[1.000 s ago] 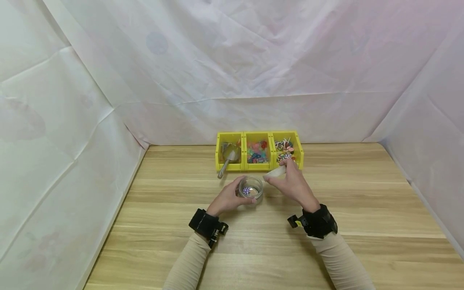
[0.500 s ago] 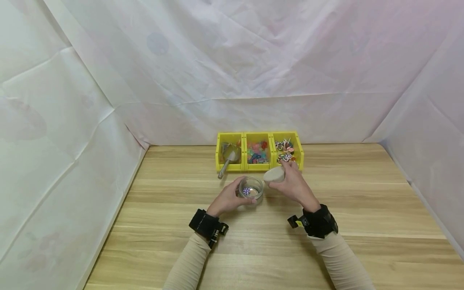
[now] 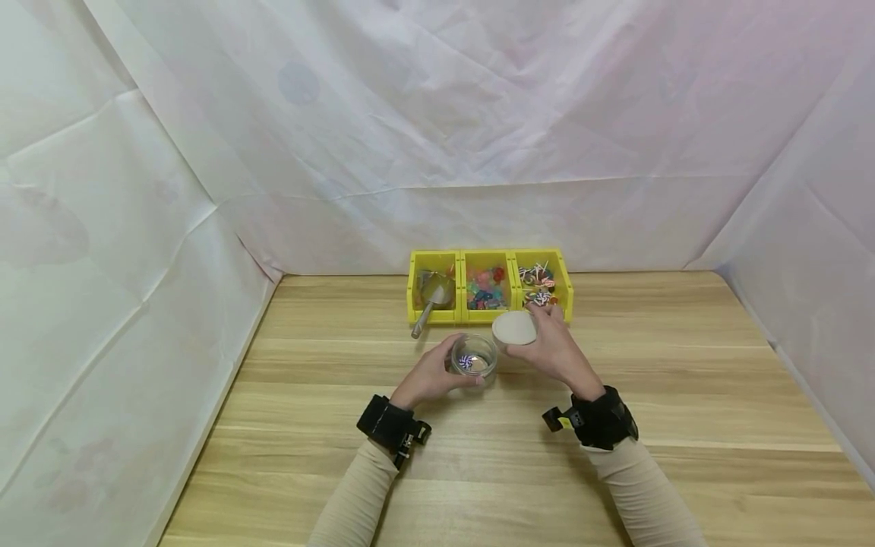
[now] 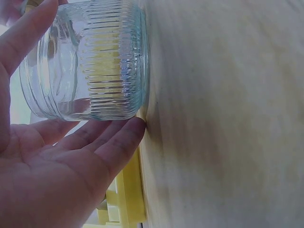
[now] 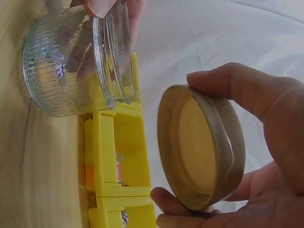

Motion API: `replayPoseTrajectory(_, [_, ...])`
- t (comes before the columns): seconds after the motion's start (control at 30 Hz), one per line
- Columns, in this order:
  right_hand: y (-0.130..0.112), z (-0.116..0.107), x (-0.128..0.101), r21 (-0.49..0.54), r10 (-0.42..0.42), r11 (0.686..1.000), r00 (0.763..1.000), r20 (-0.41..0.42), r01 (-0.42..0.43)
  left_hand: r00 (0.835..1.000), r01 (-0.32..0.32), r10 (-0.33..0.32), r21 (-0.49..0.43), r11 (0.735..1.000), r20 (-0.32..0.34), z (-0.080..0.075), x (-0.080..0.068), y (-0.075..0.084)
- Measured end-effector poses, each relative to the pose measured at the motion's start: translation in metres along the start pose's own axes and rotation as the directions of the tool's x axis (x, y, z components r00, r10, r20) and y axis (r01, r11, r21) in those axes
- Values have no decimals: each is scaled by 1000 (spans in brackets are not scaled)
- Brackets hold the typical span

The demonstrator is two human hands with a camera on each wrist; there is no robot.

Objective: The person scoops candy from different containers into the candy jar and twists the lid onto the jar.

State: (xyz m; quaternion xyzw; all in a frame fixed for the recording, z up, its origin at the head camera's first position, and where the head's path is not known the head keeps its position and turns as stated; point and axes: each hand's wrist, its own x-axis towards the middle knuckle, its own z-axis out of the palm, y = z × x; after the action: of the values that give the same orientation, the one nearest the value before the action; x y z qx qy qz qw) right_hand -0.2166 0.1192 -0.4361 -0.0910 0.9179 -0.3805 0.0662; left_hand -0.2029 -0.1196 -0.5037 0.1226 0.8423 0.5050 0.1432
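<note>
A clear ribbed glass jar (image 3: 489, 368) stands upright on the wooden table, its mouth uncovered. Inside lies a purple-and-white swirled candy (image 3: 466, 362). My left hand (image 3: 431, 376) grips the jar from the left, with the thumb on the near side and fingers behind; the left wrist view shows the ribbed glass (image 4: 104, 61) close up. Just right of the jar, my right hand (image 3: 555, 348) pinches a round pale lid (image 3: 514, 327) by its rim. From the right wrist, the hollow underside of the lid (image 5: 194, 142) shows, tilted and apart from the jar.
Three joined yellow bins (image 3: 485, 317) stand behind the jar. The left one holds a metal scoop (image 3: 431, 304), handle over the front edge. Colourful candies (image 3: 485, 285) fill the middle, lollipops (image 3: 536, 275) the right. White cloth (image 3: 437, 137) encloses the table's back and sides.
The lid has turned from nearly edge-on to show its flat top, and has shifted slightly left toward the jar. My left hand and the jar have stayed in place.
</note>
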Motion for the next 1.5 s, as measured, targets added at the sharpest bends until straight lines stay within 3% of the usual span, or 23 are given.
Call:
replayPoseTrajectory(0.27, [-3,9,0,59,-69,996,996,-50,72,1000,5,-5,4,1000,6,0,-1,1])
replayPoseTrajectory(0.43, [-8,17,1,128,-120,984,992,-38,124,1000,13,-13,10,1000,3,0,-1,1])
replayPoseTrajectory(0.83, [-11,34,-1,228,-139,964,990,7,134,1000,-7,7,-17,1000,6,1,-1,-1])
replayPoseTrajectory(1.17, [-10,43,1,263,-189,948,982,15,179,999,-49,49,-10,999,11,1,-1,1])
replayPoseTrajectory(1.5, [-11,49,-1,234,-203,954,978,47,187,996,-77,78,-26,997,34,2,-1,0])
